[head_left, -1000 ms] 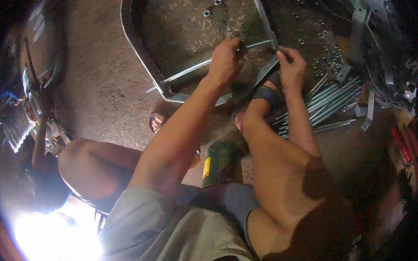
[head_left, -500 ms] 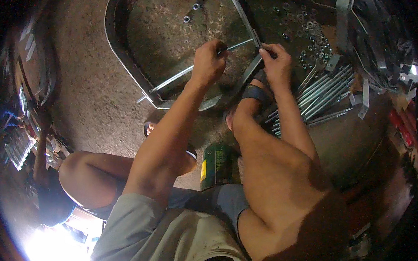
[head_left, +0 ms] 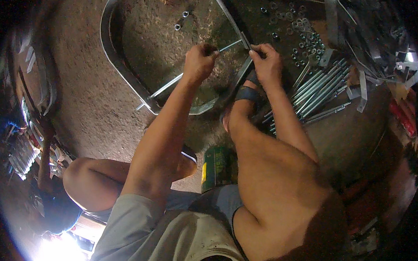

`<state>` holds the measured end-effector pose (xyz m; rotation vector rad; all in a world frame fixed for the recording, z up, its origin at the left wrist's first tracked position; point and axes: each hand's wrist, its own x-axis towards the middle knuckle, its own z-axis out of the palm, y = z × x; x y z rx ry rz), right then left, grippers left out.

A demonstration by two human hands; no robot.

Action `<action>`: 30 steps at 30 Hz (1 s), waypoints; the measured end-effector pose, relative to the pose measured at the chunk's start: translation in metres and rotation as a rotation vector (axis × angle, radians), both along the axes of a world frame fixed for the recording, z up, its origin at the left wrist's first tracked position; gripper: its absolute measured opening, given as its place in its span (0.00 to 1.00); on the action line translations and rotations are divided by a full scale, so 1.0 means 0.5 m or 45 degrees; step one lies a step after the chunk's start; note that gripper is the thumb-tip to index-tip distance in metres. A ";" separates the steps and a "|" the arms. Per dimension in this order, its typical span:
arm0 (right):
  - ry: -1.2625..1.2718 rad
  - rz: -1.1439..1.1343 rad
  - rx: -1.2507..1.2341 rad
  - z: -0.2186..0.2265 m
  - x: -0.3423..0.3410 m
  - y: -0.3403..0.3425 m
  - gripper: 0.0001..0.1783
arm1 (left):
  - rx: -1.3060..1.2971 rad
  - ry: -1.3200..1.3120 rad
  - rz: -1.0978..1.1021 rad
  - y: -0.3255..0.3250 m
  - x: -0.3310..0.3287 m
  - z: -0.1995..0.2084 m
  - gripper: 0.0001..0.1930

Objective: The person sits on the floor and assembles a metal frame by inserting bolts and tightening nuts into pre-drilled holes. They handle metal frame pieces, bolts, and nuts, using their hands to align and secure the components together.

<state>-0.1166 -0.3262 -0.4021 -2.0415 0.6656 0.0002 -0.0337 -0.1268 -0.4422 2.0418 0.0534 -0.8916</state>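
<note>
A bent flat metal frame [head_left: 117, 60] lies on the ground in front of me, curved round like an open loop. A long silvery rod [head_left: 167, 85] crosses it, its left end sticking out past the frame's left side and its right end meeting the right side. My left hand [head_left: 200, 62] is closed around the middle of the rod, with the fingertips partly hidden. My right hand [head_left: 266, 62] pinches the frame's right bar close to where the rod meets it. Whether a small part also sits between those fingers cannot be seen.
Two loose nuts [head_left: 177, 27] lie inside the frame. Scattered nuts and washers [head_left: 310, 42] and a pile of metal rods [head_left: 321, 88] are at the right. A green box [head_left: 214, 167] stands between my legs. Another person [head_left: 58, 202] is at the far left.
The whole view has shifted slightly, moving the frame and hands a little to the left. Both hands keep their holds on the rod and the frame.
</note>
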 end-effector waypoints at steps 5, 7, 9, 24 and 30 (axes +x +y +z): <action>-0.040 0.024 -0.076 -0.005 -0.010 -0.001 0.10 | -0.030 0.002 -0.101 -0.012 0.015 0.029 0.15; -0.037 0.008 -0.046 -0.007 -0.011 -0.001 0.10 | -0.060 -0.128 -0.195 -0.041 0.011 0.059 0.16; 0.005 -0.012 0.006 -0.004 -0.014 0.000 0.09 | -0.058 -0.184 -0.232 -0.075 0.013 0.056 0.16; 0.071 -0.513 0.555 -0.049 0.037 -0.030 0.23 | 0.188 -0.818 -0.051 -0.011 -0.085 0.114 0.25; 0.084 -0.434 0.656 -0.113 0.050 -0.069 0.16 | 0.640 -0.939 0.827 0.263 -0.176 0.124 0.19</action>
